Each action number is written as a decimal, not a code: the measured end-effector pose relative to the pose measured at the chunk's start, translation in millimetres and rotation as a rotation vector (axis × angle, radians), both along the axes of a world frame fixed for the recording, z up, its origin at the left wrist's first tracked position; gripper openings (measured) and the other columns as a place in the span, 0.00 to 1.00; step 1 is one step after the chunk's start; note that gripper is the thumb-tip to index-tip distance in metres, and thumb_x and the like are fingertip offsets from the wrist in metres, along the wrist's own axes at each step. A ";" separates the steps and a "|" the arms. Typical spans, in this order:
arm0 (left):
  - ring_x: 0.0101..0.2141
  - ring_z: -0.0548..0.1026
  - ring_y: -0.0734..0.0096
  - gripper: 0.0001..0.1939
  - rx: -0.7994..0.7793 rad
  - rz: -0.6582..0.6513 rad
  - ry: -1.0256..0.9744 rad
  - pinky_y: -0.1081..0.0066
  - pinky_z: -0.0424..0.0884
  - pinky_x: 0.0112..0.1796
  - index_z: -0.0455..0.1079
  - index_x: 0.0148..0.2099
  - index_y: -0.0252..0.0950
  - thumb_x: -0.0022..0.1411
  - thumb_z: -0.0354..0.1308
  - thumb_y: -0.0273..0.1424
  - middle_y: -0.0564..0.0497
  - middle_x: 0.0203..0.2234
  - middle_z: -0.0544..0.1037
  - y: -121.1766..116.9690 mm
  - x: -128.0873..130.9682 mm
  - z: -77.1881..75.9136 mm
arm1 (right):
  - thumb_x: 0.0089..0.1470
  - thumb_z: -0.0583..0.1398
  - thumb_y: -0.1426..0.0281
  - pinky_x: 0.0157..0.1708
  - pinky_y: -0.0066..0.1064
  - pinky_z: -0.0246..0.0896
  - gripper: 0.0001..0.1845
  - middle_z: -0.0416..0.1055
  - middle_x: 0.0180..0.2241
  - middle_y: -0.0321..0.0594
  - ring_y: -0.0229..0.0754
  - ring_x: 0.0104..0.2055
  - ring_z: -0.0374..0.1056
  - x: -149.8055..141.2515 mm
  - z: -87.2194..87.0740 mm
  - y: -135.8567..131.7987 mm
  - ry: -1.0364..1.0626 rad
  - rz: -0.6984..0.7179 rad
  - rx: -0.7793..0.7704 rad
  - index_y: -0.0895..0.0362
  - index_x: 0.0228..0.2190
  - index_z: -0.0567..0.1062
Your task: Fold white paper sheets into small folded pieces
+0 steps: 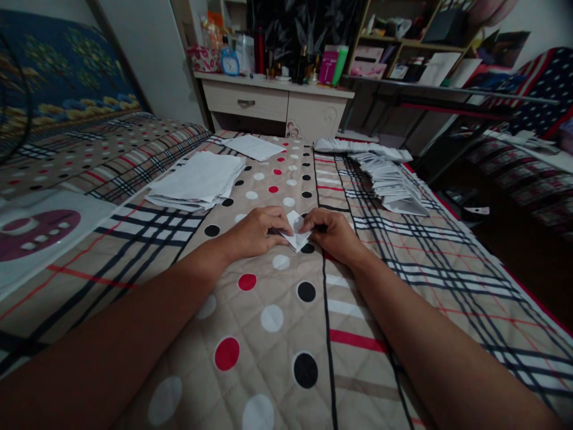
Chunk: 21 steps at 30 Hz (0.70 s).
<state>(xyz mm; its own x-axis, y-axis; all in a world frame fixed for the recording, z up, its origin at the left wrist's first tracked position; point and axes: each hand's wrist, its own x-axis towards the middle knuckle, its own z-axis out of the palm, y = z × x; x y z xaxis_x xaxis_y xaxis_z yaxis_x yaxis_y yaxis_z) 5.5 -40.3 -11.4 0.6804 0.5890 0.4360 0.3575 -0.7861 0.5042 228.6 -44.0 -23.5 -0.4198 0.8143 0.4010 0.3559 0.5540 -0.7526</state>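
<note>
A small folded piece of white paper (296,237) is between my two hands, just above or on the patterned bedspread (268,382). My left hand (259,232) pinches its left edge, thumb and fingers closed on it. From the other side my right hand (333,234) grips the right edge with its fingertips. Folds and a pointed lower corner show in the paper. Left of my hands lies a stack of white paper sheets (197,178). On the right, a row of folded white paper pieces (389,185) leans one against another.
Another white sheet (253,147) lies farther back on the bed. At the far left is a white plastic bag (89,209) with a purple print. A white dresser (268,107) with bottles and a blue clock (230,61) stands beyond the bed. The bed's edge (505,272) runs along the right.
</note>
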 end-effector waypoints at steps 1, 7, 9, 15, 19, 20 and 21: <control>0.36 0.74 0.70 0.05 0.006 -0.008 -0.002 0.70 0.69 0.39 0.78 0.37 0.35 0.57 0.65 0.23 0.49 0.34 0.76 -0.1 0.3 0.0 | 0.40 0.57 0.86 0.36 0.30 0.62 0.14 0.73 0.29 0.37 0.38 0.34 0.70 0.1 0.0 0.0 -0.003 0.015 0.007 0.58 0.25 0.78; 0.35 0.75 0.72 0.08 0.022 -0.042 -0.029 0.71 0.70 0.39 0.77 0.30 0.35 0.54 0.63 0.17 0.51 0.32 0.77 0.9 1.5 -2.1 | 0.37 0.55 0.86 0.35 0.30 0.61 0.14 0.71 0.28 0.38 0.39 0.33 0.67 -0.2 3.5 -1.2 -0.069 0.076 0.058 0.58 0.23 0.75; 0.34 0.75 0.73 0.08 0.015 -0.053 -0.043 0.72 0.70 0.39 0.76 0.30 0.35 0.54 0.62 0.17 0.51 0.31 0.78 1.1 1.6 -2.8 | 0.37 0.55 0.85 0.35 0.30 0.60 0.14 0.69 0.27 0.37 0.38 0.33 0.66 -0.2 5.5 -2.0 -0.079 0.085 0.052 0.58 0.22 0.75; 0.34 0.75 0.73 0.07 -0.008 -0.035 -0.078 0.72 0.70 0.39 0.78 0.31 0.37 0.54 0.64 0.20 0.51 0.31 0.78 0.0 2.1 -3.4 | 0.38 0.56 0.82 0.36 0.31 0.59 0.10 0.68 0.28 0.37 0.39 0.33 0.66 -0.1 9.8 -2.9 -0.093 0.080 -0.048 0.58 0.21 0.73; 0.32 0.76 0.74 0.06 -0.033 -0.025 -0.088 0.73 0.70 0.37 0.80 0.31 0.37 0.53 0.65 0.21 0.51 0.31 0.79 -2.4 2.5 -0.8 | 0.40 0.57 0.80 0.38 0.32 0.59 0.07 0.68 0.28 0.37 0.39 0.34 0.65 0.4 10.7 -2.5 -0.088 0.080 -0.076 0.58 0.20 0.73; 0.32 0.76 0.74 0.06 -0.038 -0.026 -0.089 0.74 0.70 0.36 0.80 0.31 0.37 0.53 0.65 0.21 0.51 0.31 0.78 -3.1 2.7 0.1 | 0.40 0.57 0.80 0.38 0.32 0.59 0.07 0.68 0.28 0.37 0.39 0.34 0.65 0.6 10.8 -2.6 -0.086 0.083 -0.077 0.58 0.20 0.73; 0.32 0.76 0.74 0.06 -0.042 -0.027 -0.091 0.74 0.70 0.35 0.80 0.32 0.37 0.53 0.65 0.21 0.50 0.31 0.78 -3.7 2.9 1.1 | 0.41 0.57 0.80 0.38 0.32 0.58 0.07 0.68 0.28 0.37 0.39 0.34 0.65 0.8 11.0 -2.7 -0.086 0.088 -0.078 0.58 0.20 0.73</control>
<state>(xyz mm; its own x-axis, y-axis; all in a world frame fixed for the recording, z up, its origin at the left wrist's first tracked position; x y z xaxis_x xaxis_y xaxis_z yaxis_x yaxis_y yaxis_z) 8.4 -44.0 -10.3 0.6550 0.5903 0.4717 0.2880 -0.7722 0.5664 229.5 -46.7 -12.5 -0.5207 0.8002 0.2976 0.3734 0.5269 -0.7635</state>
